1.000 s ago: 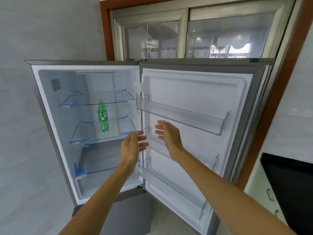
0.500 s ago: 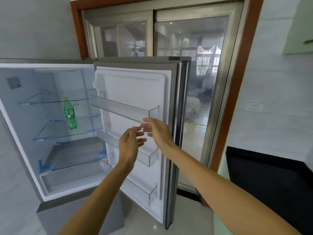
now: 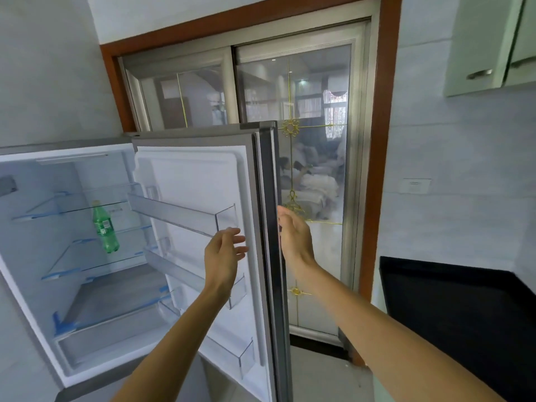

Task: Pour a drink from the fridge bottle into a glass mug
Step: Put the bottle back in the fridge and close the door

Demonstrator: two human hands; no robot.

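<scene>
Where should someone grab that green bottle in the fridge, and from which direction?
Probably around the middle of the green bottle, coming straight in from the open front of the fridge. It stands upright and alone on a glass shelf, with another shelf close above its cap, so a side grip fits better than one from above.

We see the open fridge [image 3: 34,285] with its glass shelves edged in blue tape. On the middle glass shelf [image 3: 87,262] one green bottle [image 3: 105,227] stands upright, toward the back, and it is the only thing on that shelf. The upper glass shelf [image 3: 72,208] and the drawer [image 3: 110,340] at the bottom carry nothing we can make out. At the right, a black bench [image 3: 464,320] runs along the wall.
</scene>
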